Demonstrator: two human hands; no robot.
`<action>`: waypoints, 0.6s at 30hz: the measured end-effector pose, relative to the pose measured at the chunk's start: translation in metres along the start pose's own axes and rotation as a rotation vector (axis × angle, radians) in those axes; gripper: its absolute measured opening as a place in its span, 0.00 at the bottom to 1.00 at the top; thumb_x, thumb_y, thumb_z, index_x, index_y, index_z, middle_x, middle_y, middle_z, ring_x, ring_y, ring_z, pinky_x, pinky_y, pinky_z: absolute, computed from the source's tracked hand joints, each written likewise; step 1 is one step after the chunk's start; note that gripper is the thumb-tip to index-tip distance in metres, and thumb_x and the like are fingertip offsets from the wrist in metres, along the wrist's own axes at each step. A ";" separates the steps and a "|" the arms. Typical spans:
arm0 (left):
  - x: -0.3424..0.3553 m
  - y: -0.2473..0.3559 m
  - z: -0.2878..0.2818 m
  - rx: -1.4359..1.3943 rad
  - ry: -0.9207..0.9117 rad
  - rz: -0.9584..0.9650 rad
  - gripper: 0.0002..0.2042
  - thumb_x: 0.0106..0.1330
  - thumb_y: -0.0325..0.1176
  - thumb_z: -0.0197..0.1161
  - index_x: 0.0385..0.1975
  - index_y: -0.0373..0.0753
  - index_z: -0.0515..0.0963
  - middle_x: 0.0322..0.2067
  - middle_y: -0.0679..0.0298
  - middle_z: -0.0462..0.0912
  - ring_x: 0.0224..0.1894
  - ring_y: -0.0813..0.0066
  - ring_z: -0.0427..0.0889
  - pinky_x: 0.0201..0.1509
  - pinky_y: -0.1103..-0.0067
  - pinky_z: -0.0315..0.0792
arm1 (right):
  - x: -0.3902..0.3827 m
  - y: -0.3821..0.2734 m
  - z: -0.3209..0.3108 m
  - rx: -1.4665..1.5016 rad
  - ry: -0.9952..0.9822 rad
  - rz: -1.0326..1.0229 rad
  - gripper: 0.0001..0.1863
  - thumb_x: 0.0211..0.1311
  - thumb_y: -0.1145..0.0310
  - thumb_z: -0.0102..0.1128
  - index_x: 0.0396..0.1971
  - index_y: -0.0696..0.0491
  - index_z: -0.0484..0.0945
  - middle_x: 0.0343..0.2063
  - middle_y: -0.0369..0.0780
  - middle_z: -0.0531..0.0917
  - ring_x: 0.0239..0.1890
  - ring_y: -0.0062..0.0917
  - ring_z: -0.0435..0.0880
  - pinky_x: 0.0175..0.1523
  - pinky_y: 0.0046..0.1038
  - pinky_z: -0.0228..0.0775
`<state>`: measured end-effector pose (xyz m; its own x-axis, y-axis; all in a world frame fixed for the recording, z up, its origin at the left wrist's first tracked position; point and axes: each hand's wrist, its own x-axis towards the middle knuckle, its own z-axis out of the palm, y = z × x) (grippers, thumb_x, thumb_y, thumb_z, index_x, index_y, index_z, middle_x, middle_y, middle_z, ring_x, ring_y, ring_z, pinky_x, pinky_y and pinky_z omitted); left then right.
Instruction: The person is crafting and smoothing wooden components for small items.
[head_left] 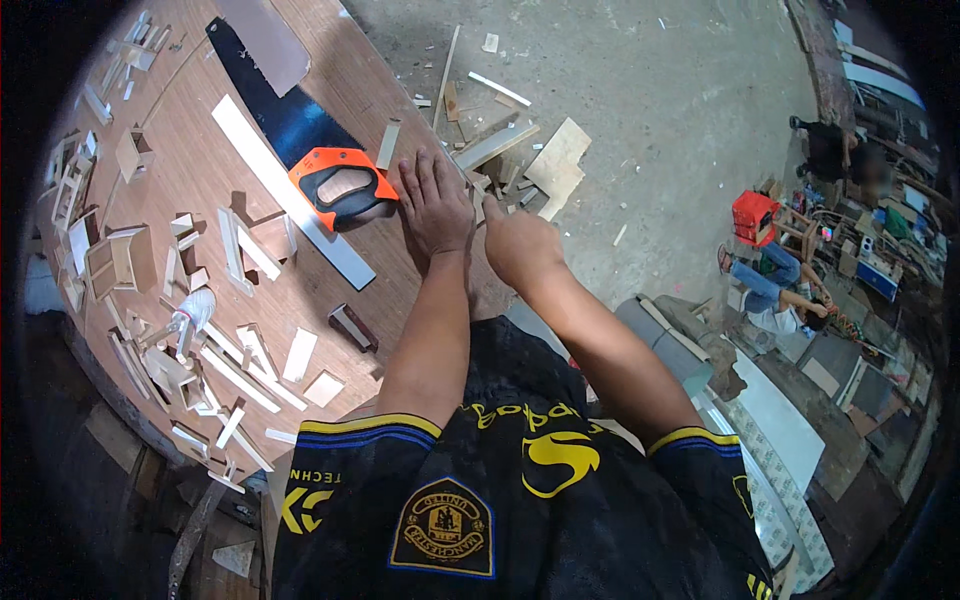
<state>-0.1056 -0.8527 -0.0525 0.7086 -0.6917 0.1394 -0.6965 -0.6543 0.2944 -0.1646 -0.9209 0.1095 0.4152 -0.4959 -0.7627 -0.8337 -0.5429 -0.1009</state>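
My left hand lies at the right edge of the wooden table, its fingers stretched out flat. Just beyond that edge, my right hand is closed with the index finger pointing forward; whatever it may grip is hidden. A handsaw with an orange and black handle lies left of my left hand, its dark blade pointing to the far left. Partly under the saw is a long white strip. A short wood strip rests just beyond my left fingertips.
Several small wooden frames and offcuts cover the table's left side. A small dark brown block-like object stands near my left forearm. Wood scraps litter the concrete floor. At right, a person sits near a red container.
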 end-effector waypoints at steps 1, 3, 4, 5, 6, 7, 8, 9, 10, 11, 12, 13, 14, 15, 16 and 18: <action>-0.001 0.000 -0.001 -0.028 -0.010 -0.008 0.26 0.60 0.38 0.57 0.60 0.40 0.71 0.65 0.58 0.65 0.70 0.51 0.57 0.74 0.54 0.47 | -0.004 -0.002 -0.003 -0.039 -0.015 -0.011 0.25 0.65 0.70 0.40 0.62 0.51 0.66 0.35 0.55 0.84 0.40 0.47 0.85 0.44 0.45 0.77; 0.000 -0.001 -0.002 -0.051 -0.020 -0.021 0.27 0.60 0.38 0.57 0.61 0.40 0.70 0.66 0.59 0.65 0.71 0.52 0.56 0.74 0.54 0.46 | -0.005 -0.005 -0.003 -0.051 0.004 -0.007 0.24 0.66 0.70 0.40 0.62 0.51 0.67 0.35 0.55 0.84 0.39 0.47 0.85 0.43 0.45 0.77; -0.001 0.000 0.000 -0.031 -0.021 -0.017 0.27 0.60 0.39 0.57 0.61 0.41 0.70 0.66 0.60 0.64 0.71 0.52 0.56 0.74 0.54 0.45 | -0.005 -0.004 -0.002 -0.058 0.018 0.011 0.23 0.66 0.70 0.40 0.61 0.52 0.68 0.35 0.55 0.84 0.39 0.47 0.85 0.43 0.46 0.77; -0.003 0.001 0.002 -0.010 -0.023 -0.013 0.27 0.60 0.40 0.57 0.62 0.42 0.70 0.67 0.61 0.64 0.71 0.51 0.55 0.74 0.54 0.45 | 0.001 -0.003 0.000 -0.058 0.010 0.015 0.23 0.66 0.70 0.40 0.61 0.52 0.68 0.35 0.55 0.84 0.39 0.47 0.85 0.43 0.46 0.77; -0.002 0.001 0.005 -0.011 -0.032 -0.014 0.27 0.60 0.40 0.57 0.62 0.42 0.70 0.67 0.61 0.64 0.71 0.51 0.55 0.74 0.54 0.45 | 0.012 -0.003 0.003 -0.037 -0.008 0.012 0.22 0.66 0.70 0.40 0.60 0.52 0.68 0.35 0.55 0.84 0.39 0.48 0.85 0.43 0.46 0.77; 0.000 -0.001 0.007 -0.024 -0.013 -0.004 0.27 0.60 0.39 0.56 0.62 0.42 0.70 0.67 0.61 0.63 0.71 0.51 0.56 0.74 0.54 0.44 | 0.018 -0.005 0.003 -0.018 -0.024 0.005 0.21 0.67 0.70 0.39 0.59 0.52 0.69 0.35 0.54 0.84 0.38 0.48 0.85 0.43 0.46 0.77; 0.001 -0.002 0.008 -0.037 0.005 0.006 0.26 0.61 0.39 0.55 0.62 0.43 0.70 0.67 0.61 0.63 0.71 0.51 0.56 0.74 0.54 0.44 | 0.017 -0.004 0.004 -0.018 -0.031 0.005 0.21 0.67 0.70 0.39 0.59 0.52 0.69 0.35 0.54 0.84 0.38 0.48 0.85 0.43 0.46 0.77; 0.000 -0.001 0.008 -0.036 0.000 0.005 0.26 0.61 0.39 0.55 0.62 0.43 0.70 0.67 0.61 0.63 0.71 0.51 0.56 0.74 0.54 0.44 | 0.016 -0.001 0.003 -0.038 -0.010 -0.010 0.21 0.67 0.70 0.39 0.58 0.52 0.70 0.34 0.54 0.84 0.38 0.48 0.86 0.42 0.46 0.78; -0.002 0.002 0.006 -0.027 -0.019 -0.007 0.26 0.61 0.39 0.55 0.61 0.43 0.70 0.67 0.61 0.63 0.71 0.51 0.56 0.74 0.54 0.45 | 0.014 0.000 -0.001 -0.055 0.008 -0.024 0.20 0.67 0.70 0.39 0.57 0.52 0.70 0.33 0.53 0.84 0.37 0.47 0.86 0.41 0.46 0.78; -0.002 0.003 0.005 -0.019 -0.038 -0.018 0.25 0.61 0.38 0.55 0.61 0.43 0.71 0.67 0.61 0.64 0.71 0.50 0.57 0.74 0.54 0.45 | 0.012 0.000 -0.004 -0.052 0.002 -0.021 0.20 0.67 0.70 0.39 0.57 0.52 0.70 0.33 0.53 0.84 0.37 0.47 0.86 0.41 0.46 0.78; 0.000 0.001 0.004 -0.020 -0.045 -0.016 0.25 0.61 0.38 0.55 0.61 0.43 0.71 0.67 0.61 0.64 0.71 0.50 0.57 0.74 0.54 0.45 | 0.009 -0.001 -0.009 -0.073 -0.027 -0.014 0.20 0.67 0.69 0.39 0.57 0.52 0.70 0.33 0.53 0.84 0.37 0.47 0.86 0.41 0.46 0.78; 0.001 0.002 0.002 -0.013 -0.039 -0.022 0.25 0.61 0.38 0.55 0.61 0.43 0.71 0.67 0.61 0.64 0.71 0.50 0.57 0.74 0.54 0.45 | 0.005 0.001 -0.014 -0.098 -0.053 -0.006 0.20 0.68 0.69 0.39 0.57 0.52 0.71 0.32 0.52 0.85 0.37 0.47 0.86 0.41 0.46 0.78; 0.002 0.003 0.002 -0.007 -0.033 -0.028 0.24 0.62 0.38 0.55 0.60 0.42 0.71 0.67 0.61 0.65 0.71 0.50 0.57 0.73 0.54 0.46 | 0.005 0.002 -0.013 -0.100 -0.055 0.001 0.20 0.68 0.69 0.39 0.57 0.52 0.71 0.32 0.52 0.85 0.37 0.47 0.86 0.41 0.46 0.78; 0.001 0.003 0.004 -0.013 -0.035 -0.027 0.24 0.62 0.38 0.55 0.60 0.42 0.71 0.67 0.61 0.65 0.71 0.50 0.57 0.73 0.54 0.46 | 0.007 0.001 -0.010 -0.088 -0.045 -0.006 0.20 0.68 0.69 0.39 0.57 0.52 0.71 0.33 0.52 0.85 0.37 0.47 0.86 0.41 0.46 0.78; 0.000 0.001 0.005 -0.009 -0.019 -0.016 0.24 0.61 0.38 0.55 0.60 0.42 0.72 0.67 0.62 0.65 0.71 0.49 0.57 0.73 0.54 0.46 | 0.010 -0.002 -0.004 -0.072 -0.033 -0.014 0.20 0.68 0.69 0.39 0.57 0.52 0.71 0.33 0.52 0.85 0.38 0.48 0.86 0.42 0.46 0.78; -0.004 0.002 0.007 -0.008 -0.003 -0.001 0.24 0.61 0.37 0.55 0.60 0.42 0.72 0.67 0.62 0.65 0.71 0.49 0.57 0.73 0.54 0.46 | 0.007 -0.003 0.004 -0.019 -0.024 0.037 0.20 0.68 0.68 0.39 0.57 0.52 0.71 0.33 0.52 0.85 0.38 0.48 0.85 0.42 0.46 0.78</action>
<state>-0.1108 -0.8531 -0.0596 0.7088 -0.6920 0.1365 -0.6951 -0.6524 0.3021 -0.1601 -0.9200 0.1016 0.3755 -0.4992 -0.7809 -0.8410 -0.5376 -0.0607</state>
